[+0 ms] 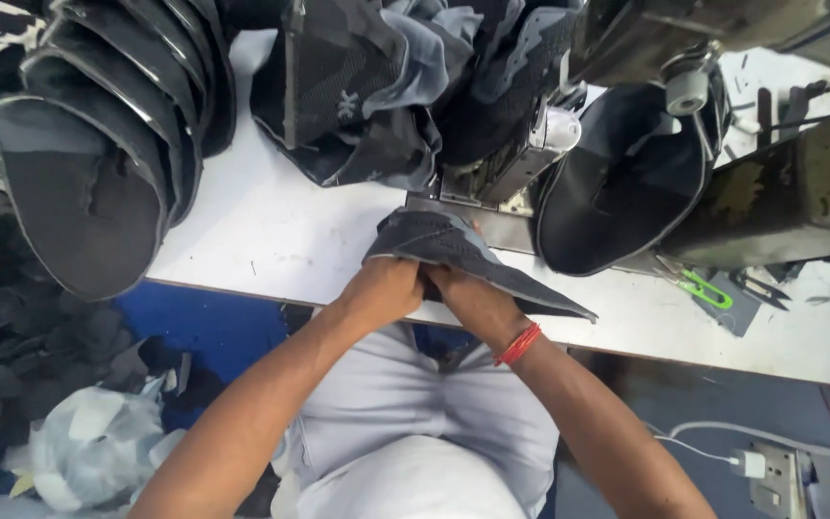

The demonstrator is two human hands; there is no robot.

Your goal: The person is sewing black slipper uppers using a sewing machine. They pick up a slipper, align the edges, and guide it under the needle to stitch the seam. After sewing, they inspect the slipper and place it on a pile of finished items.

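A dark grey stitched fabric piece (453,245) lies at the front edge of the white table (271,226), right before the sewing machine's needle area (506,168). My left hand (381,288) grips its near left edge. My right hand (473,298), with a red thread band at the wrist, holds the piece beside it, the fingers tucked under the fabric. Both hands touch each other at the table's edge.
A stack of dark cap-shaped pieces (98,144) hangs over the table's left end. Camouflage fabric (377,86) is heaped behind the machine. A dark curved piece (626,183) sits at the right, with green-handled snips (703,288) near it. A power strip (770,471) lies on the floor.
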